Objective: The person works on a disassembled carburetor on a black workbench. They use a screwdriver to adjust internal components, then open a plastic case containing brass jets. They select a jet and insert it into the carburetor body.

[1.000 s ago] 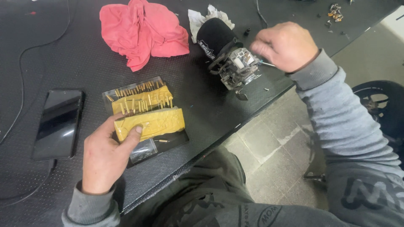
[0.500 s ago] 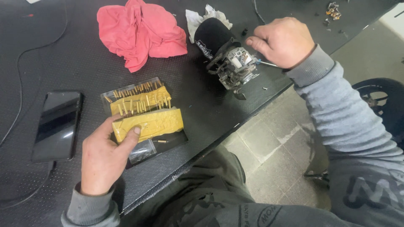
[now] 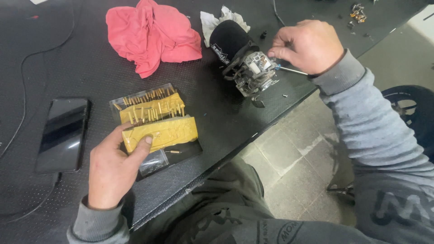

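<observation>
Little moved: right hand (image 3: 306,45) keeps, seemingly, a tool at carburetor (image 3: 253,70)

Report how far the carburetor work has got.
Done: carburetor lies opened on the table, small screws loose beside it. In hand: right hand works a thin tool at it; left hand touches the yellow foam of brass jets. Left: body not closed up.

A repair workshop — a black rubber-matted bench (image 3: 235,122) carries a small carburettor (image 3: 251,72), a red rag (image 3: 151,34) and a case of brass jets (image 3: 153,119), over a tiled floor (image 3: 289,158).
</observation>
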